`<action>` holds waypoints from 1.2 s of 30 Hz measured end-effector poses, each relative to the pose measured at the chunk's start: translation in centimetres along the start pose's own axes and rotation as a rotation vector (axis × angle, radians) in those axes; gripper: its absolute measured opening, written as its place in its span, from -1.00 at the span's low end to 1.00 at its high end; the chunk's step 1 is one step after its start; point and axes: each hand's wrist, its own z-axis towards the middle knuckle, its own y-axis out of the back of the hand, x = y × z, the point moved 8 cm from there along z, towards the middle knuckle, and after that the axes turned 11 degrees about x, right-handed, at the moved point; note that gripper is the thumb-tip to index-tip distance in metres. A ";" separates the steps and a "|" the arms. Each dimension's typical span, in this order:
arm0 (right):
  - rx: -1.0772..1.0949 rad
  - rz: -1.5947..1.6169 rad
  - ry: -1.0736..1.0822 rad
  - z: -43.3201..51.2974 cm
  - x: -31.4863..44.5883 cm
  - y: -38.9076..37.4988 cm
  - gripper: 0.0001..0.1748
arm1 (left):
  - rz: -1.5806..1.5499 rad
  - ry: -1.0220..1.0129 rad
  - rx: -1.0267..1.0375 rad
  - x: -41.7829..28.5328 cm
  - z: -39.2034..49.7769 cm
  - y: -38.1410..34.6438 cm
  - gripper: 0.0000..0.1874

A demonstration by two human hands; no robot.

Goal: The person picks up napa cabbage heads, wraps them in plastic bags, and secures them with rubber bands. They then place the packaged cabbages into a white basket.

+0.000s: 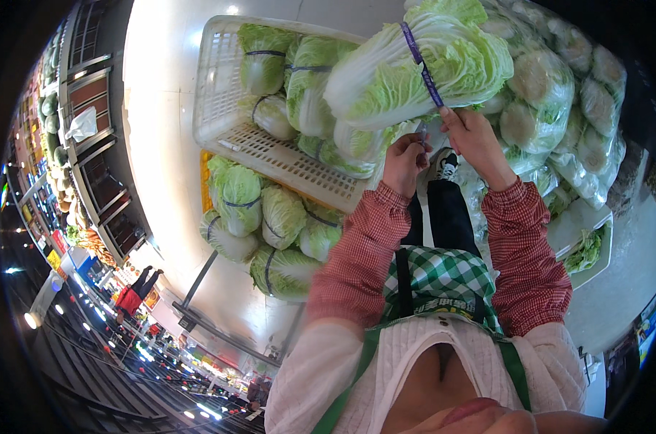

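A large napa cabbage (414,76) lies on its side over the right end of a white plastic crate (306,157). Around its middle runs a purple printed tape (421,65). With thumb and fingers, my right hand (473,138) pinches the tape at the cabbage's near side. Just left of it, my left hand (406,163) pinches a thin strip that looks like the tape's loose end. Its link to the band is partly hidden by my fingers. Inside the crate lie several taped napa cabbages (311,92).
More taped cabbages (241,187) are heaped beside the crate, near a yellow crate edge (205,182). Cabbages in clear plastic bags (539,97) are piled at right, above a white foam box (604,244). A produce shelf (94,135) stands at far left, with a person (132,295) beyond.
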 end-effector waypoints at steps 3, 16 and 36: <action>-0.020 -0.022 0.030 0.0 0.2 0.2 -0.42 | -0.004 -0.050 -0.076 0.0 -1.8 -0.6 -0.76; -0.032 -0.061 0.020 0.1 -0.3 0.0 -0.46 | 0.324 -0.300 0.091 -5.1 -2.8 -4.5 -0.78; 0.009 0.131 0.056 0.2 -0.9 -0.5 -0.44 | 0.681 -0.374 0.159 -6.7 -2.4 -4.6 -0.63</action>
